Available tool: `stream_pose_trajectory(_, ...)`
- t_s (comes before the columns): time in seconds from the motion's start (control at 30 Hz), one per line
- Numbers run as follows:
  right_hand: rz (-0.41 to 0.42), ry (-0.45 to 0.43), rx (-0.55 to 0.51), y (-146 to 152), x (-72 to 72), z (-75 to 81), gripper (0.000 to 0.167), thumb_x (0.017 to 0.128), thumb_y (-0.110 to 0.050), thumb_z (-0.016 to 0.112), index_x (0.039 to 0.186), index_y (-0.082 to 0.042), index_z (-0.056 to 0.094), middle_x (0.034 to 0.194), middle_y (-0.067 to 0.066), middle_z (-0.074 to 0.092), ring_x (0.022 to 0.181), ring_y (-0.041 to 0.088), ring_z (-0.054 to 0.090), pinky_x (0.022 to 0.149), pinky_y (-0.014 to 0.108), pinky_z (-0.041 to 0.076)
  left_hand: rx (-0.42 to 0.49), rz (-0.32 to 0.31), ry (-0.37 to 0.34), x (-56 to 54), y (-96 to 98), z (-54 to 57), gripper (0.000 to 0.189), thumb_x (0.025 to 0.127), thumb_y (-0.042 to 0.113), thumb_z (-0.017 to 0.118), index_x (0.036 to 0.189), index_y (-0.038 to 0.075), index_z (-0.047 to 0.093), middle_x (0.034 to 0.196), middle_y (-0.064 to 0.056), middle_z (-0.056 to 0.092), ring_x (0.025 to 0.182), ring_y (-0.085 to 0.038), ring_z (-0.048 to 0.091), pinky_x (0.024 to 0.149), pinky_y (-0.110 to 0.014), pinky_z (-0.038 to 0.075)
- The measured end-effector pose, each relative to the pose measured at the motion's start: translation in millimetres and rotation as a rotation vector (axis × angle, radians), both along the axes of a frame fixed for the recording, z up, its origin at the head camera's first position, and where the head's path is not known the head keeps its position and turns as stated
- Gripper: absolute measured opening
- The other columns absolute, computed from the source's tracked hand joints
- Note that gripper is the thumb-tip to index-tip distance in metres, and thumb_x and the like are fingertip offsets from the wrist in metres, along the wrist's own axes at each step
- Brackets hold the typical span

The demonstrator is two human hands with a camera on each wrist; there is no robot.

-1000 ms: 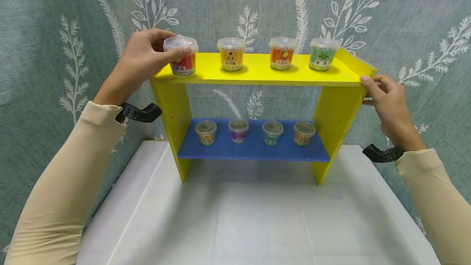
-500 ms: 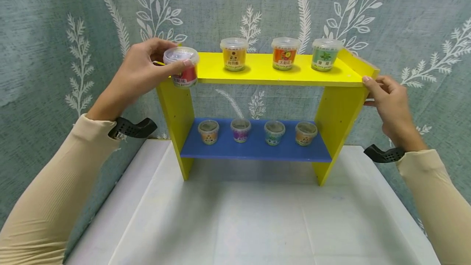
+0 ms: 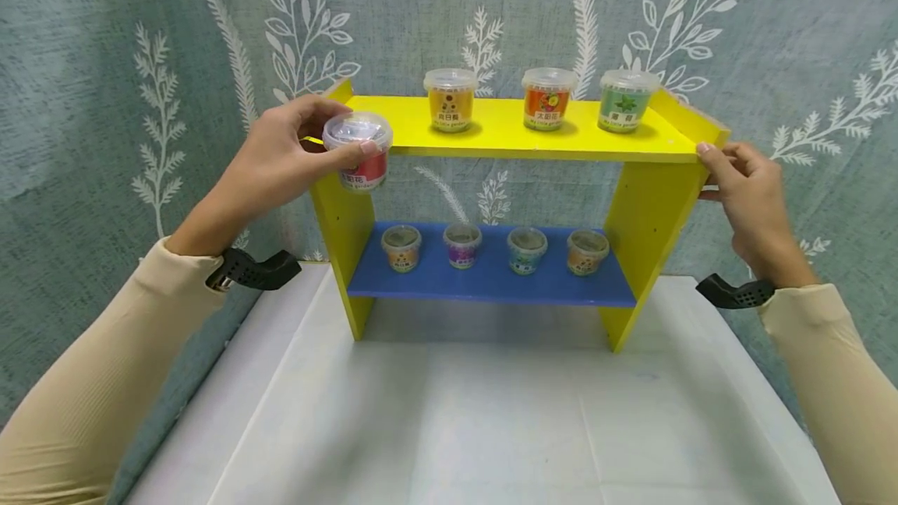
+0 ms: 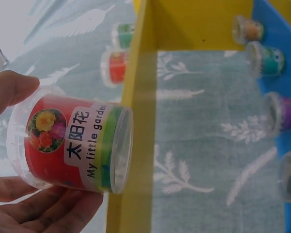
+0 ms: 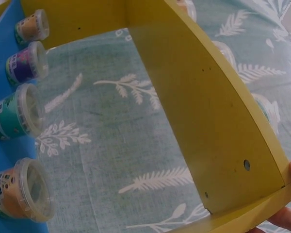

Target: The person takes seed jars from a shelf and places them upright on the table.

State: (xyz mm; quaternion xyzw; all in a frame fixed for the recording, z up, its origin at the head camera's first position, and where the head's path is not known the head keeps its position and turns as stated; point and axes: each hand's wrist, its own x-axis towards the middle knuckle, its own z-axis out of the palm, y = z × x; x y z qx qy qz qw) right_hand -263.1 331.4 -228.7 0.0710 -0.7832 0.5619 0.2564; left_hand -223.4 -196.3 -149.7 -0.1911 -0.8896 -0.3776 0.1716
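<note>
My left hand [image 3: 281,150] grips a small clear-lidded plastic cup [image 3: 359,166] with a red flower label, thumb on one side and fingers on the other. The cup is in front of the left end of the yellow top shelf [image 3: 491,119], tilted slightly so its lid shows. In the left wrist view the label on the cup [image 4: 70,141] reads "My little garden". My right hand [image 3: 751,193] holds the top right corner of the shelf unit, thumb at the front edge and fingers behind the side panel.
On the top shelf stand a yellow-labelled cup [image 3: 449,104], an orange one [image 3: 547,101] and a green one [image 3: 627,104]. Several more cups line the blue lower shelf [image 3: 491,291]. The unit stands on a white-covered table [image 3: 491,411], before a leaf-patterned cloth [image 3: 421,6].
My left hand has brought the red-labelled cup off the left end of the top shelf, forward and down. My right hand keeps its hold on the corner.
</note>
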Motion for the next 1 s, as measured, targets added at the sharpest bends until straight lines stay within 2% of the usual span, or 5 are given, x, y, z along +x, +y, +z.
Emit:
stream_pose_trajectory(0.37,-0.019,-0.009,0.033,-0.6,1.0,0.7,0.029,0.105,-0.036,0.06,0.127,-0.018,0.063,0.112,-0.005,0.06,0.096,0.012,0.06,0.073,0.013,0.053,-0.023,-0.019,-0.06,7.1,-4.9,-21.1,0.068,0.092,0.046,0.077,0.141,0.004,0.054,0.128,-0.009,0.059,0.108,-0.024,0.062,0.081,-0.018,0.052)
stream_pose_trajectory(0.6,-0.043,-0.012,0.055,-1.0,0.9,-0.2,0.03,0.105,-0.037,0.059,0.127,-0.018,0.063,0.112,-0.007,0.06,0.096,0.011,0.06,0.073,0.013,0.053,-0.029,-0.043,-0.078,9.2,-8.4,-41.7,0.063,0.092,0.042,0.078,0.139,0.007,0.055,0.126,-0.009,0.06,0.107,-0.023,0.062,0.081,-0.017,0.052)
stream_pose_trajectory(1.0,-0.039,-0.016,0.039,-1.2,0.7,0.7,0.028,0.105,-0.038,0.06,0.124,-0.018,0.064,0.111,-0.005,0.06,0.093,0.011,0.061,0.072,0.014,0.054,-0.02,-0.085,-0.138,18.2,-11.2,-77.5,0.058,0.092,0.038,0.079,0.135,0.007,0.055,0.125,-0.008,0.06,0.105,-0.022,0.063,0.084,-0.02,0.054)
